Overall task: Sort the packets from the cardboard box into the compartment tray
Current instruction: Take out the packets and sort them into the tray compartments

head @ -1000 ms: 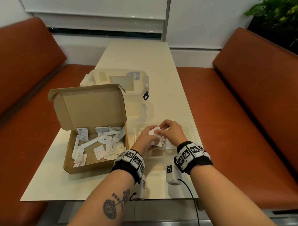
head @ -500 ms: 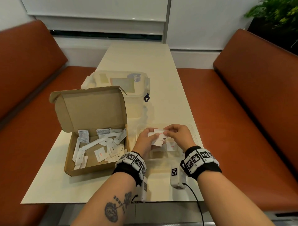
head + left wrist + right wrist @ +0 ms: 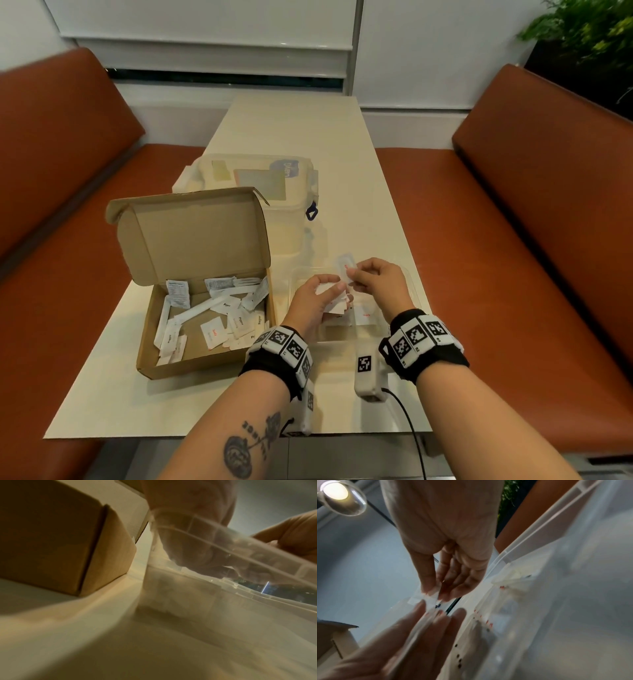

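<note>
The open cardboard box (image 3: pixel 205 356) sits on the table at the left, with several white packets (image 3: pixel 219 315) loose inside. Just to its right stands the clear compartment tray (image 3: pixel 412 294), with some packets (image 3: pixel 366 313) lying in it. Over the tray, my left hand (image 3: pixel 334 291) grips a small stack of packets (image 3: pixel 337 306). My right hand (image 3: pixel 351 274) pinches a single white packet (image 3: pixel 345 269) with red print, held just above the stack. In the right wrist view, thumb and fingers (image 3: pixel 428 582) pinch that packet (image 3: pixel 430 599). The left wrist view shows the box corner (image 3: pixel 96 550) and the tray wall (image 3: pixel 223 545).
A clear lidded plastic container (image 3: pixel 253 181) stands behind the box. A white marker device (image 3: pixel 366 373) with a black cable lies near the table's front edge. Orange benches (image 3: pixel 513 240) flank the table on both sides. A plant (image 3: pixel 589 31) is at the far right.
My right hand has drawn one packet off the stack in my left hand and raised it slightly away from me. Both hands stay over the tray.
</note>
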Action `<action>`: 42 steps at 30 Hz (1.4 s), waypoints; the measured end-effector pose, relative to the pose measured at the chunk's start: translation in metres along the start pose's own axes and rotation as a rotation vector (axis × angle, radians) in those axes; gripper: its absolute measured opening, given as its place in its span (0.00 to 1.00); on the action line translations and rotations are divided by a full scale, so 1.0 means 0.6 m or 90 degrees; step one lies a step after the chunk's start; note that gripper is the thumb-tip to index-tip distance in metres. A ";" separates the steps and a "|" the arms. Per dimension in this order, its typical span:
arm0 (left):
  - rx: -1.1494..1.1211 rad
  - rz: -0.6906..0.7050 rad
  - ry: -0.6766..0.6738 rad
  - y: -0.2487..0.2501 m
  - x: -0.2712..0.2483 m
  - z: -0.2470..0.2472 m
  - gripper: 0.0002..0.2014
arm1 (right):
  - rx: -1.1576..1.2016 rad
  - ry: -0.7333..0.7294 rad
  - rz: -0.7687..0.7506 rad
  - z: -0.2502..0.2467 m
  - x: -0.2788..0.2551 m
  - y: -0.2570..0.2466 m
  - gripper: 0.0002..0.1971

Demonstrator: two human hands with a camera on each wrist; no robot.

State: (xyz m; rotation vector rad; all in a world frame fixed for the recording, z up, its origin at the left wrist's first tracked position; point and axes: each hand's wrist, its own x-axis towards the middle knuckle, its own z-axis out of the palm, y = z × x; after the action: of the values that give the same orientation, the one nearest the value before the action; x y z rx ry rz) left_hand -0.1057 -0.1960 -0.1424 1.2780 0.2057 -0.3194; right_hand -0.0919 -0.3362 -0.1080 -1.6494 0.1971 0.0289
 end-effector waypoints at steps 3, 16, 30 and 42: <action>-0.021 -0.008 -0.020 -0.002 0.000 -0.002 0.05 | -0.029 -0.006 0.007 0.007 -0.005 0.002 0.09; 0.040 -0.002 0.018 -0.006 0.003 -0.002 0.02 | -0.305 -0.124 -0.082 0.004 0.011 -0.026 0.08; 0.072 0.135 0.132 -0.001 0.007 0.001 0.06 | -0.453 -0.075 0.008 -0.061 -0.009 0.014 0.10; 0.079 0.121 0.117 0.003 0.001 0.002 0.06 | -0.608 -0.109 -0.059 -0.045 -0.016 0.039 0.14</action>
State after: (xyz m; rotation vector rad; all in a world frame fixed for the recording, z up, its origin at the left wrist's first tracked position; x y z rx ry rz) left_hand -0.1046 -0.1970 -0.1405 1.4383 0.2207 -0.0523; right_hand -0.1075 -0.3636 -0.1270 -2.5914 -0.0446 0.2209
